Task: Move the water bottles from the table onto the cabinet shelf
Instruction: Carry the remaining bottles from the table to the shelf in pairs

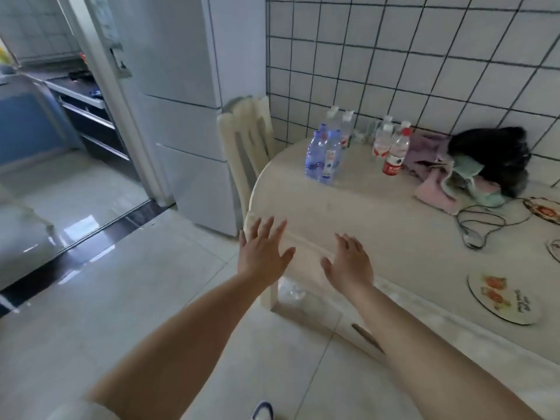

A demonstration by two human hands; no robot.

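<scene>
While both arms reach forward, nothing is lifted yet; the fetch step looks barely begun. Table (394, 225): round-edged, pale, against the tiled wall. Blue bottles (325, 153) cluster at the table's far side; red-label bottles (394, 147) stand just beside them, next to a heap of cloths (460, 174). Left hand (262, 253) and right hand (350, 265) hover at the table's near edge, fingers spread, holding nothing. Next: reach farther across. No cabinet shelf in view.

A white refrigerator (185, 116) stands beside a cream chair (247, 140). A pile of cloths (454, 180) lies against the tiled wall (424, 56), near a cable (481, 222) and a decorated plate (503, 298).
</scene>
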